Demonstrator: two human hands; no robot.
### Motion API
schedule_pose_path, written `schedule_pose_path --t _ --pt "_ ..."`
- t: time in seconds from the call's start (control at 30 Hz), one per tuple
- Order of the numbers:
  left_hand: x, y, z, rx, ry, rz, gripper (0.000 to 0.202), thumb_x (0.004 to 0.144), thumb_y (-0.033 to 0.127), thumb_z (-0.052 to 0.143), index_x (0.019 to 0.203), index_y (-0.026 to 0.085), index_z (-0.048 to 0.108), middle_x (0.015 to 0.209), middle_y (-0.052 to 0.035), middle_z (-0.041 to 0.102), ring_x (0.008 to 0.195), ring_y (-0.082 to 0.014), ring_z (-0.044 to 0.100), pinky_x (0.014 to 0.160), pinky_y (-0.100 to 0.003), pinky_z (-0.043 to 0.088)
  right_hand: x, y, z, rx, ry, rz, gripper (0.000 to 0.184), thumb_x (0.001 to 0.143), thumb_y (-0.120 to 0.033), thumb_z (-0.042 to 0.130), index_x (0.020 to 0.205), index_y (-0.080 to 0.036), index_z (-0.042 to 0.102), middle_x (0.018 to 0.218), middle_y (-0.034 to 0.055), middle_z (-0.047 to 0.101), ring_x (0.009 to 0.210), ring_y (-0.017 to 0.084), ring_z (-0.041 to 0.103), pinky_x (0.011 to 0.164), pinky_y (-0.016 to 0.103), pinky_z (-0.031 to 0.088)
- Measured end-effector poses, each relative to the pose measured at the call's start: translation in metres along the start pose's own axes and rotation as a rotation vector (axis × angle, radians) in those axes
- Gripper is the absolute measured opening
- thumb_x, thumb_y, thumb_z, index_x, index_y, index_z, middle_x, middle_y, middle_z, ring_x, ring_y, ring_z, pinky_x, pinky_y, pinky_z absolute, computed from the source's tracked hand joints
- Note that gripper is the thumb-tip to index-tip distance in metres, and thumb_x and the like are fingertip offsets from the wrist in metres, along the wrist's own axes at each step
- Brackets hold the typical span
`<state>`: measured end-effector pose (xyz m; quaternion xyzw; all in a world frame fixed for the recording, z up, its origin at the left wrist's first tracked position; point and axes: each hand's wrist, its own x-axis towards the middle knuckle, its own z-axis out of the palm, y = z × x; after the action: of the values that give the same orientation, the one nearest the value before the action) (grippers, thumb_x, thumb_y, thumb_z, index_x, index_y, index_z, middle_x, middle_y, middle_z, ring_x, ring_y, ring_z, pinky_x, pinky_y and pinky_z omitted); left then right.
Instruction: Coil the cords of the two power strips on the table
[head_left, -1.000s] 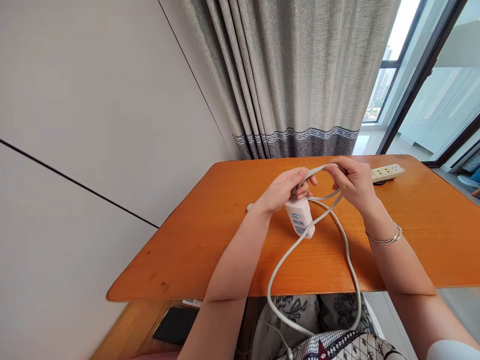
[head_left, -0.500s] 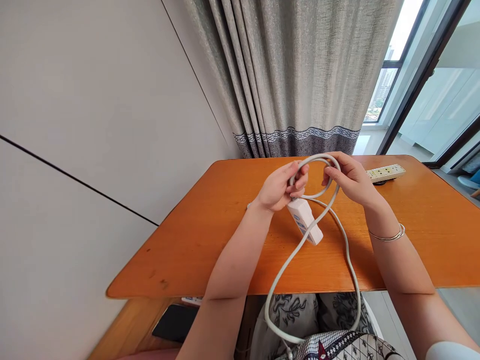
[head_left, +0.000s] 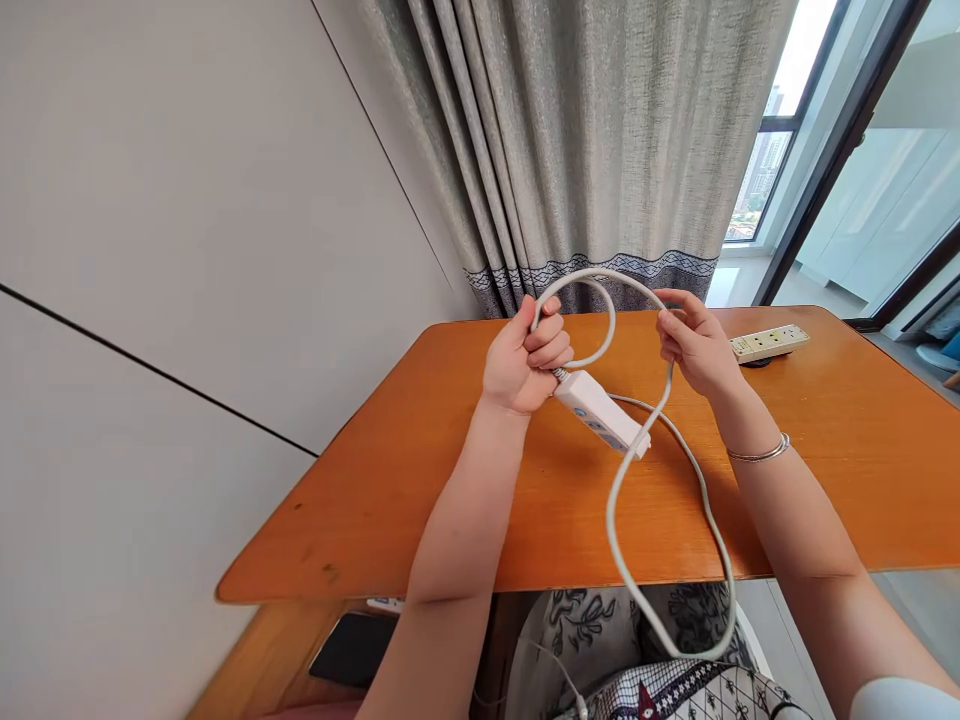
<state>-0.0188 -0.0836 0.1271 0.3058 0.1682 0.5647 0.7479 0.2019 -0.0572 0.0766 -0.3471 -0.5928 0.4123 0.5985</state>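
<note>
A white power strip [head_left: 596, 408] hangs tilted above the table, its cord end at my left hand [head_left: 531, 352]. That hand is closed around the start of the strip's white cord [head_left: 604, 340], with a loop of cord rising out of the fist. My right hand [head_left: 694, 340] pinches the same cord between thumb and fingers, to the right of the loop. From there the cord drops across the strip's far end, hangs below the table's front edge over the lap, and comes back up onto the tabletop.
The orange wooden table [head_left: 360, 500] has rounded corners. A second, cream power strip [head_left: 771, 343] lies at its back right. Beyond stand a grey curtain [head_left: 615, 140] and a window; a wall [head_left: 187, 250] is on the left. A dark phone-like slab [head_left: 352, 648] lies below the left edge.
My left hand has moved left with the power strip, and the strip has swung flatter. The hands are farther apart, the upper loop is wider, and the hanging cord has shifted right.
</note>
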Motion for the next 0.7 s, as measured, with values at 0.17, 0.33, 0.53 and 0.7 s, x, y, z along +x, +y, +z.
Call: schedule_pose_path --t 0.17,0.33,0.53,0.7 --pt "-0.001 -0.005 0.002 0.070 -0.044 -0.030 0.043 0.109 0.035 0.027 0.076 0.018 0.048 0.047 0.0103 0.017 0.032 -0.0039 0.016 0.036 -0.015 0.021 -0.001 0.011 0.009 -0.531 0.079 -0.252 0.036 0.091 -0.031 0.051 0.122 -0.022 0.068 0.076 0.0003 0.057 0.071 0.016 0.052 0.070 0.030 0.046" --pt "0.000 -0.008 0.000 0.166 -0.067 0.050 0.039 0.108 0.035 0.033 0.075 0.019 0.047 0.046 0.0096 0.020 0.032 -0.0046 0.017 0.037 -0.015 0.024 -0.019 0.005 0.032 -0.780 -0.258 -0.154 0.060 0.090 -0.017 0.044 0.151 -0.016 0.045 0.079 0.0013 0.061 0.071 0.016 0.054 0.073 0.029 0.046" --pt "0.002 -0.018 -0.003 0.288 -0.147 0.060 0.040 0.103 0.038 0.043 0.069 0.019 0.036 0.075 -0.0017 0.069 0.039 -0.0043 0.038 0.038 -0.018 0.032 -0.029 -0.006 0.046 -0.886 -0.442 0.072 0.068 0.092 -0.018 0.046 0.157 -0.013 0.027 0.082 0.0054 0.069 0.067 0.018 0.058 0.065 0.027 0.043" --pt "0.006 -0.019 -0.008 0.341 -0.229 0.186 0.040 0.099 0.040 0.050 0.066 0.018 0.040 0.138 -0.0073 0.064 0.110 -0.0200 0.067 0.071 -0.027 0.061 -0.031 -0.014 0.045 -0.869 -0.482 0.100 0.074 0.091 -0.019 0.048 0.159 -0.014 0.018 0.087 0.0071 0.072 0.067 0.018 0.061 0.063 0.026 0.042"
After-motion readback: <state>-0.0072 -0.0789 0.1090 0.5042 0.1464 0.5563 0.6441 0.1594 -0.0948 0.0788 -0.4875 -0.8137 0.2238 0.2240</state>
